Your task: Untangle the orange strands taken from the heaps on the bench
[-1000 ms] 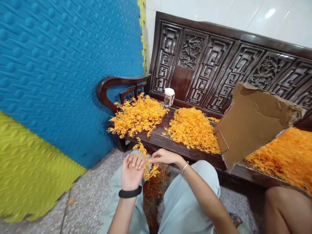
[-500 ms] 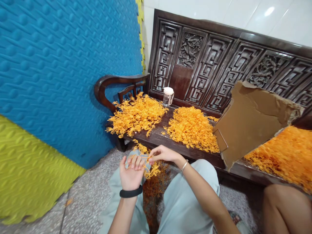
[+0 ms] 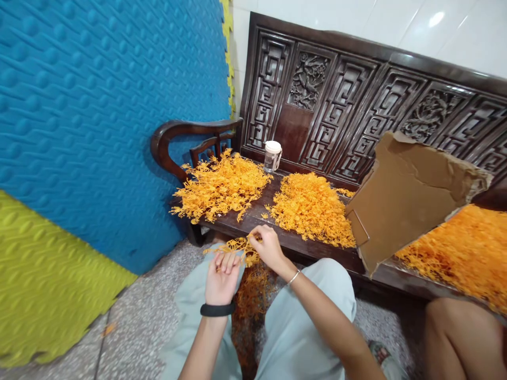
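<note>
A bunch of spidery orange plastic pieces [image 3: 237,245] hangs between my hands, above my knees. My left hand [image 3: 224,277] is palm up with its fingers curled in; the bunch runs from behind its fingertips, and what lies inside the curl is partly hidden. With thumb and fingers pinched together, my right hand [image 3: 269,246] grips the right end of the bunch. Beyond them, on the dark wooden bench, lie a loose pile of linked orange pieces [image 3: 225,184] on the left and a denser pile of orange pieces [image 3: 312,208] to its right.
A torn cardboard sheet [image 3: 412,195] stands tilted on the bench [image 3: 253,224], with a larger orange heap [image 3: 463,253] beside it. A lidded cup [image 3: 272,157] is near the backrest. More orange pieces [image 3: 253,295] lie low between my legs. Another person's bare leg [image 3: 463,338] is at right.
My right hand has moved up and to the right, away from my left fingers, drawing the orange bunch with it. My left hand has shifted slightly to the right.
</note>
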